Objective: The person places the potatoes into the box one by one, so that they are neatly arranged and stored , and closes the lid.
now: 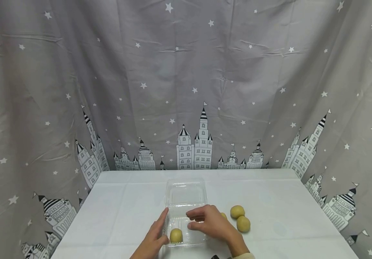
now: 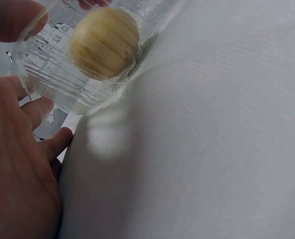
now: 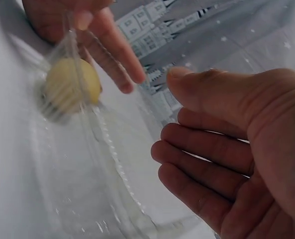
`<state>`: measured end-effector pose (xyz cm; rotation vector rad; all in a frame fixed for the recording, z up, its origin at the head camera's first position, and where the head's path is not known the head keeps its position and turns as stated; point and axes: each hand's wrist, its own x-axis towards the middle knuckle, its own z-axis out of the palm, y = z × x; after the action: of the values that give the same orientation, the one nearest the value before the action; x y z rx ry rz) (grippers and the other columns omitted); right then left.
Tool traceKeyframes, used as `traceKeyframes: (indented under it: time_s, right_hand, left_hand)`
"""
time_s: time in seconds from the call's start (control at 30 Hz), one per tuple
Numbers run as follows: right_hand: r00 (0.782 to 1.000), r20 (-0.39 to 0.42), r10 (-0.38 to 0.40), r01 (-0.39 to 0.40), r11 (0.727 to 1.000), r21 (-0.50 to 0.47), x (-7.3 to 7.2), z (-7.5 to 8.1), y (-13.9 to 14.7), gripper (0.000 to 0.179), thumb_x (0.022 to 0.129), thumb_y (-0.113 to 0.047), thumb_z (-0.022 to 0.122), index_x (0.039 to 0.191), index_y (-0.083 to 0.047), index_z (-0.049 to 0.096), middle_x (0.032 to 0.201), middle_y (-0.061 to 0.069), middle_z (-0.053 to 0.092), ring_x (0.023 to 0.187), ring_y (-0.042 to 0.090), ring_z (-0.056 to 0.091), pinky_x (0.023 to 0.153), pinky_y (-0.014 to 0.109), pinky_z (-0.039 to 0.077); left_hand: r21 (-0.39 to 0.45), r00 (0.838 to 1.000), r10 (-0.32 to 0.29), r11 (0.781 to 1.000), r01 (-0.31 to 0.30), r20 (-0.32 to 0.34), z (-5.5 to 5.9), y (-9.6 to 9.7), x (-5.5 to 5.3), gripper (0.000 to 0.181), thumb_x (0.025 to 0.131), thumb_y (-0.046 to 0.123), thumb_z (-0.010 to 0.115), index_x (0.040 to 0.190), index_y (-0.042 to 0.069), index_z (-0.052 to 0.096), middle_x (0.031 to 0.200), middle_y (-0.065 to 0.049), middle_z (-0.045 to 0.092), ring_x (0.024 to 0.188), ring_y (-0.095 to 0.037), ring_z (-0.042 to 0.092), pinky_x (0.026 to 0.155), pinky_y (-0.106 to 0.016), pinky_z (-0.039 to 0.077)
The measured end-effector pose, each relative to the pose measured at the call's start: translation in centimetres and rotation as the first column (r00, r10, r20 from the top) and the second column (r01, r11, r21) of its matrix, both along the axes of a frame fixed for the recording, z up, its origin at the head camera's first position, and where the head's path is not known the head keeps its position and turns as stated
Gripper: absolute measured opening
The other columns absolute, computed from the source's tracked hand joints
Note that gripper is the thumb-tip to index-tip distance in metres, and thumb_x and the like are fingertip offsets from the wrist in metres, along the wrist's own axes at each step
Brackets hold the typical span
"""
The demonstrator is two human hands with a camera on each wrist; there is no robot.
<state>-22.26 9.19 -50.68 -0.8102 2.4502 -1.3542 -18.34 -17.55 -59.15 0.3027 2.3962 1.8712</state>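
Note:
A clear plastic clamshell box (image 1: 192, 237) lies on the white cloth, its lid (image 1: 186, 194) tipped back away from me. One round yellow ball (image 1: 176, 236), matte and potato-like, sits in its near left corner. My left hand (image 1: 152, 238) steadies the box from the left, fingers extended along the outer wall and thumb at the near corner; the left wrist view shows the thumb (image 2: 19, 22) against the clear plastic. Over the right half of the box hovers my right hand (image 1: 212, 223), its fingers loosely bent, thumb apart from them and nothing between, as the right wrist view shows.
Right of the box lie two similar yellow balls, a farther one (image 1: 237, 211) and a nearer one (image 1: 243, 224). Another ball (image 1: 224, 216) peeks out behind my right hand. A grey curtain (image 1: 237, 108) with printed castles hangs behind the table (image 1: 289, 208).

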Motion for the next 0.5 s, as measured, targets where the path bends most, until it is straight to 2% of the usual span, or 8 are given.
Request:
traceKeyframes:
  time_s: [0.03, 0.17, 0.2, 0.27, 0.33, 0.43, 0.5]
  right_hand:
    - [1.000, 0.007, -0.006, 0.006, 1.000, 0.000, 0.0, 0.1, 0.3, 0.042, 0.096, -0.025, 0.084, 0.131, -0.003, 0.079, 0.128, 0.013, 0.081, 0.116, 0.028, 0.080, 0.101, 0.035, 0.064]
    - [0.999, 0.017, -0.037, 0.037, 0.999, -0.021, -0.1, 0.1, 1.5, 0.043, 0.094, -0.026, 0.086, 0.132, -0.005, 0.079, 0.130, 0.015, 0.080, 0.119, 0.031, 0.079, 0.103, 0.038, 0.064]
    - [0.999, 0.015, -0.043, 0.044, 0.999, -0.032, -0.1, 0.0, 1.8, 0.044, 0.094, -0.026, 0.086, 0.132, -0.006, 0.079, 0.131, 0.016, 0.080, 0.120, 0.032, 0.079, 0.104, 0.039, 0.064]
    - [0.998, 0.008, -0.057, 0.057, 0.997, -0.052, -0.1, 0.0, 2.5, 0.044, 0.093, -0.025, 0.087, 0.132, -0.006, 0.079, 0.132, 0.017, 0.079, 0.121, 0.034, 0.078, 0.104, 0.041, 0.063]
    - [0.998, 0.008, -0.068, 0.068, 0.995, -0.068, -0.1, 0.1, 3.1, 0.045, 0.092, -0.024, 0.088, 0.132, -0.006, 0.079, 0.132, 0.019, 0.079, 0.122, 0.037, 0.078, 0.105, 0.043, 0.063]
    - [0.997, 0.016, -0.081, 0.082, 0.993, -0.089, 0.0, 0.1, 3.9, 0.047, 0.092, -0.022, 0.088, 0.133, -0.002, 0.077, 0.134, 0.023, 0.077, 0.123, 0.041, 0.076, 0.106, 0.046, 0.062]
    - [0.995, 0.033, -0.093, 0.095, 0.991, -0.093, 0.1, 0.1, 4.5, 0.049, 0.092, -0.021, 0.088, 0.133, 0.002, 0.076, 0.135, 0.024, 0.076, 0.125, 0.042, 0.075, 0.106, 0.047, 0.061]
  left_hand:
    - [-0.006, 1.000, 0.004, 1.000, -0.004, -0.005, 0.4, 0.1, 0.2, 0.106, 0.073, 0.010, 0.066, 0.173, 0.009, 0.030, 0.178, -0.026, 0.019, 0.164, -0.061, 0.005, 0.126, -0.072, -0.020]
    - [-0.012, 1.000, 0.010, 1.000, -0.010, -0.002, 0.5, 0.1, 0.2, 0.106, 0.074, 0.011, 0.066, 0.173, 0.008, 0.030, 0.178, -0.025, 0.020, 0.165, -0.058, 0.007, 0.129, -0.067, -0.020]
    - [-0.016, 1.000, 0.012, 1.000, -0.012, 0.004, 0.6, 0.0, 0.2, 0.107, 0.073, 0.011, 0.067, 0.173, 0.009, 0.030, 0.178, -0.024, 0.021, 0.166, -0.057, 0.009, 0.130, -0.070, -0.016]
    - [-0.021, 1.000, -0.003, 1.000, 0.003, 0.013, 0.4, -0.1, 0.2, 0.106, 0.075, 0.012, 0.066, 0.174, 0.008, 0.028, 0.178, -0.026, 0.018, 0.165, -0.057, 0.007, 0.130, -0.063, -0.021]
    - [-0.013, 1.000, -0.011, 1.000, 0.012, 0.007, 0.3, -0.1, 0.2, 0.106, 0.077, 0.012, 0.066, 0.175, 0.010, 0.026, 0.178, -0.027, 0.017, 0.165, -0.059, 0.006, 0.129, -0.063, -0.022]
    - [-0.013, 1.000, -0.020, 1.000, 0.020, -0.007, 0.3, -0.1, 0.2, 0.104, 0.079, 0.013, 0.065, 0.175, 0.011, 0.026, 0.177, -0.031, 0.016, 0.163, -0.062, 0.004, 0.126, -0.065, -0.024]
    - [-0.012, 1.000, -0.017, 1.000, 0.017, -0.002, 0.6, -0.1, 0.3, 0.105, 0.077, 0.013, 0.066, 0.175, 0.012, 0.026, 0.178, -0.029, 0.018, 0.164, -0.063, 0.005, 0.125, -0.075, -0.019]
